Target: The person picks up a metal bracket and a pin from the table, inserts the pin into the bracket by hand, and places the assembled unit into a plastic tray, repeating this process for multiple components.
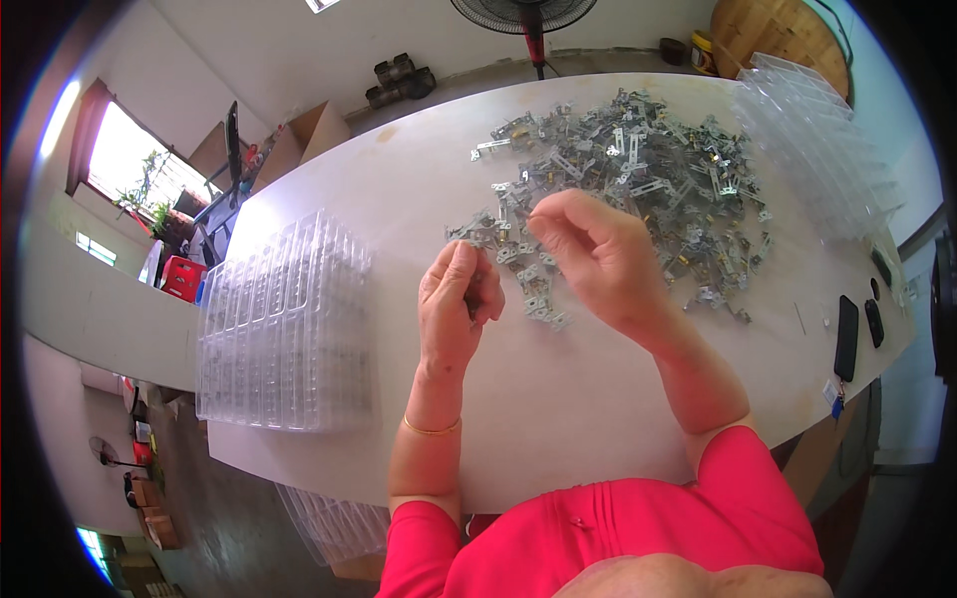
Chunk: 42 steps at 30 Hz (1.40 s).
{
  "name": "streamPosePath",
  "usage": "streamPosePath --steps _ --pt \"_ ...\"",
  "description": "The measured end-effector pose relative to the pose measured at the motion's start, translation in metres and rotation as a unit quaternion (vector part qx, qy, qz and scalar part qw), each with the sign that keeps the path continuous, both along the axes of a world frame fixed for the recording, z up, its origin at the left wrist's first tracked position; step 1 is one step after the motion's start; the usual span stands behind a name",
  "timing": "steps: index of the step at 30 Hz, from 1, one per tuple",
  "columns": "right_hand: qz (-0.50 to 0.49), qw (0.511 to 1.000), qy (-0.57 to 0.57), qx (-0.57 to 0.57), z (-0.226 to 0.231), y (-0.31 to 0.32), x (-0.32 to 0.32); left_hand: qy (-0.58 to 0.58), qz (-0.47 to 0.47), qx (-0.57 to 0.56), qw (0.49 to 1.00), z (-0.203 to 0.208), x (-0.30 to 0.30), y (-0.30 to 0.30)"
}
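A wide heap of small silvery metal brackets, some with brass-coloured bits, spreads over the far middle and right of the white table. At the heap's near left edge, my left hand is closed with the thumb up, holding small metal brackets that poke out past the thumb tip. What lies deeper in that palm is mostly hidden. My right hand hovers over the near side of the heap, thumb and forefinger pinched together. Whatever sits between those fingertips is too small to make out.
Stacked clear plastic trays, with parts showing inside, stand at the left. More clear trays lean at the far right. A black phone and keys lie near the right edge. A fan stands beyond the table.
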State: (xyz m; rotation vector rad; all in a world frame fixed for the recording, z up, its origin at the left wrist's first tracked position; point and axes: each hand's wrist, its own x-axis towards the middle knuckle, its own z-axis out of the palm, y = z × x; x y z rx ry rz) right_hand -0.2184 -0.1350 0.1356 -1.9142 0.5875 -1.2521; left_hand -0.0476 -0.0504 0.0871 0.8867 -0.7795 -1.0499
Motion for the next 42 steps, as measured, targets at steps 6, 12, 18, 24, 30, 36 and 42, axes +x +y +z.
streamPosePath --steps 6,12,18,24,30,36,42 --pt "0.015 0.996 0.084 0.015 -0.004 0.005 0.002 0.020 -0.008 -0.014 1.000 0.004 -0.004 -0.001" --pt "0.011 0.997 0.080 -0.006 -0.008 0.004 0.005 0.015 -0.008 -0.016 1.000 0.008 -0.007 0.000" --pt "0.009 0.996 0.088 -0.011 -0.007 0.004 0.005 -0.017 0.007 -0.012 1.000 0.006 -0.007 0.001" --pt "0.007 0.995 0.094 -0.032 -0.009 0.002 0.002 -0.145 0.043 0.002 0.988 0.007 -0.007 0.005" --pt "0.069 0.989 0.107 0.082 -0.003 0.000 -0.003 -0.242 0.052 -0.004 0.969 0.002 -0.014 0.004" --pt "0.209 0.942 0.095 0.245 0.005 -0.011 -0.009 -0.414 0.116 -0.068 0.900 -0.002 -0.016 0.002" --pt "0.233 0.939 0.094 0.235 -0.011 -0.015 -0.005 -0.497 0.126 -0.128 0.849 0.002 -0.021 -0.002"
